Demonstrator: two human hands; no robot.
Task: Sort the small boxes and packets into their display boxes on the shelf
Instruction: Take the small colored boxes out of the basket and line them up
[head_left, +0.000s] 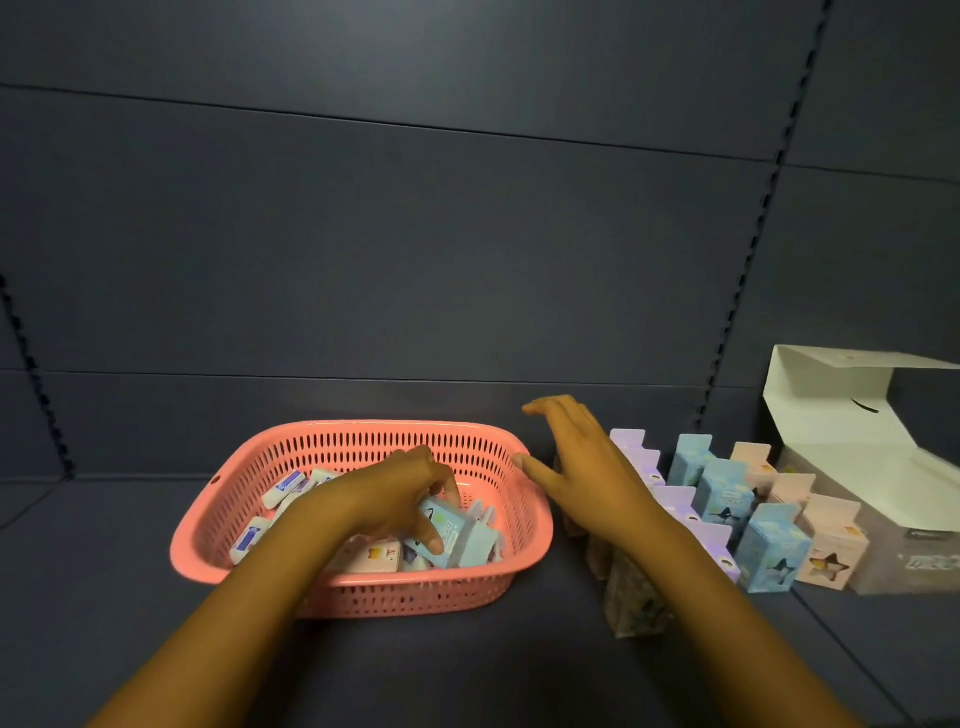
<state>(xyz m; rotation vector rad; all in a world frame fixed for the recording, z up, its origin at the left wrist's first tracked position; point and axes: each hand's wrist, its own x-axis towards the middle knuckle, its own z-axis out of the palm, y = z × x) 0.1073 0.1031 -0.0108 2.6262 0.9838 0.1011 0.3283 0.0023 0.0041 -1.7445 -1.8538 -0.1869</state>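
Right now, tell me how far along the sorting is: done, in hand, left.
Done: purple, blue and pink boxes stand in three rows beside the open display box. In hand: the left hand has a grip on a blue box inside the pink basket; the right hand hovers open beside the basket. Left: a pile of boxes and packets remains in the basket.
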